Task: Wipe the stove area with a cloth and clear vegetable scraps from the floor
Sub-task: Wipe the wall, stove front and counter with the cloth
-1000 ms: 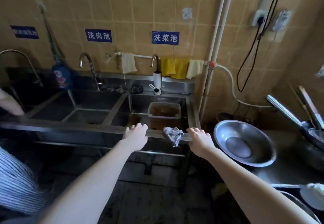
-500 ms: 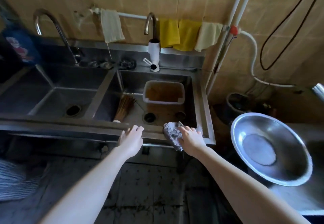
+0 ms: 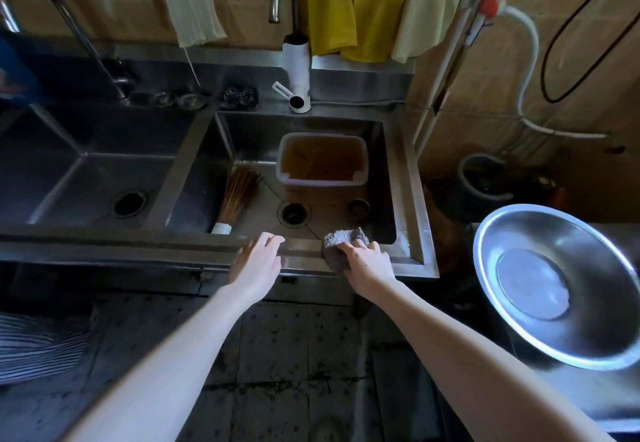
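Obs: cloth (image 3: 341, 239), grey, bunched, lay draped over front rim of sink (image 3: 138, 244), at R basin near its R corner. Long axis approx. front-to-back across the rim, far end just over basin edge. R hand (image 3: 367, 263) was on it, fingers curled over near part, gripping. L hand (image 3: 258, 261) rested on same rim, fingers relaxed and slightly spread, holding nothing. It sat just left of cloth, not touching. So R hand = working hand. Judged: cloth pickup step, wiping not begun. Stove not id'd in view. Steel bowl (image 3: 561, 285) sat on counter to R. Floor (image 3: 294, 355) dark, scraps not resolvable.
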`<state>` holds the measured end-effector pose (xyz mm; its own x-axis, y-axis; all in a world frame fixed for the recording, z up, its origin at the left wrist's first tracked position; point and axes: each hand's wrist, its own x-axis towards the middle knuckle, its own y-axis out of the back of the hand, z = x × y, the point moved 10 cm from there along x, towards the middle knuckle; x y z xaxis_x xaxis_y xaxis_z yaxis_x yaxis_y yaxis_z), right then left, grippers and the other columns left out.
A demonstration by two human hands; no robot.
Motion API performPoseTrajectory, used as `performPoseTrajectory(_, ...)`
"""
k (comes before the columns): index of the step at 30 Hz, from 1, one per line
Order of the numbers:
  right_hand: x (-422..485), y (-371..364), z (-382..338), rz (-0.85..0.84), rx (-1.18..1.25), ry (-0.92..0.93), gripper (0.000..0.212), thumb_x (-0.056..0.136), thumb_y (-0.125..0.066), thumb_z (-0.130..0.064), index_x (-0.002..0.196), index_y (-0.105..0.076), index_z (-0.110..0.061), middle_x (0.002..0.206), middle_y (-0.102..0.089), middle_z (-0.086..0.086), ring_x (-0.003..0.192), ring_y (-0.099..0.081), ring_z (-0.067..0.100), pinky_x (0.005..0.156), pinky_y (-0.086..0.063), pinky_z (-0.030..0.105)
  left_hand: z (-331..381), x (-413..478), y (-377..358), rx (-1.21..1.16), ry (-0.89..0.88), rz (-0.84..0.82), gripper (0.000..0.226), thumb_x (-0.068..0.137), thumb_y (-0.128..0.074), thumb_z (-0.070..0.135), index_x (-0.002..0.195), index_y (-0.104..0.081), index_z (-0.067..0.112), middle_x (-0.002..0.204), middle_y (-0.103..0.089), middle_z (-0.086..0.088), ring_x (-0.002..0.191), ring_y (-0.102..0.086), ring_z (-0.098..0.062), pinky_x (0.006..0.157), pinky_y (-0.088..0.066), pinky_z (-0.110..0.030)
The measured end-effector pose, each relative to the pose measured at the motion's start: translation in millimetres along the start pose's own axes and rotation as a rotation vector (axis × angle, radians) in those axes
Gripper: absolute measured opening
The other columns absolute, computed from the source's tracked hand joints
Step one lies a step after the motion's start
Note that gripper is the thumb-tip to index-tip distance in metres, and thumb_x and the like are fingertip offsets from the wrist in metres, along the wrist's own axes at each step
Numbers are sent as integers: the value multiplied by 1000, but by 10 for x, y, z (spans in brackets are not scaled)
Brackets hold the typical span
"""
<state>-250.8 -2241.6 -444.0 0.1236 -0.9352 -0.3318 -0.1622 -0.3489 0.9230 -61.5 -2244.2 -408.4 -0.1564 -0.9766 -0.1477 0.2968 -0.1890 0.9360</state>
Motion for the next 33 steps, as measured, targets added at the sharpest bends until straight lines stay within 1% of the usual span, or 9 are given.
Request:
performPoseTrajectory(3,-25,82,27,47,75,17,46,91,-53,-13,134,-48,-29,125,-55,3,110,-45,30,88,-46,40,86,71,41,-10,-16,7,34,98,-46,18,132,-49,18,139,-45,3,109,-56,-18,91,-47,-29)
performPoseTrajectory(7,-133,186,80,74,121,14,52,88,-54,0,133,-53,-27,124,-56,3,107,-47,28,88,-49,38,272,136,115,4,-53,11,35,98,-45,17,133,-50,17,140,-45,1,111,-56,-18,92,-49,-30)
performPoseTrajectory(12,-515,502,327,184,164,-3,53,83,-62,2,128,-58,-26,120,-57,2,108,-48,27,88,-50,39,652,86,249,-14,-84,28,36,99,-45,16,134,-48,17,143,-43,0,111,-56,-18,93,-52,-32)
performPoseTrajectory(15,-893,761,572,271,194,-22,46,86,-61,-3,125,-60,-27,119,-58,-1,109,-49,24,90,-47,35,1012,-49,308,10,-131,42,37,99,-45,17,135,-47,18,143,-43,0,116,-54,-19,96,-48,-32)
performPoseTrajectory(19,-1551,1061,918,362,176,-45,43,88,-56,-3,123,-62,-28,118,-60,-3,105,-52,24,89,-48,35,1673,-389,358,41,-227,79,39,99,-45,19,137,-43,20,142,-44,0,121,-51,-22,104,-44,-39)
performPoseTrajectory(24,-2628,1399,1407,507,154,-102,39,89,-50,-6,118,-64,-28,111,-63,0,104,-56,27,83,-50,36,2619,-1011,310,115,-362,85,38,99,-43,19,136,-42,19,142,-42,-2,125,-47,-23,108,-38,-40)
performPoseTrajectory(28,-3523,1516,1892,556,141,-191,46,85,-51,-3,121,-62,-28,114,-61,0,103,-53,29,85,-49,37,3319,-1472,239,245,-430,106,40,97,-41,19,137,-39,18,140,-41,-2,124,-45,-24,102,-36,-39)
performPoseTrajectory(30,-3970,1531,2131,577,122,-248,48,82,-53,-4,123,-60,-29,113,-60,-1,103,-52,28,84,-49,36,3696,-1715,196,264,-485,102,41,96,-41,18,137,-39,17,138,-41,-3,125,-44,-25,102,-35,-40)
performPoseTrajectory(33,-4597,1540,2442,613,124,-336,45,83,-51,-7,122,-60,-28,112,-58,-1,101,-52,28,83,-49,37,4245,-2053,151,266,-584,104,42,95,-43,19,136,-40,17,138,-42,-4,126,-43,-26,103,-34,-40)
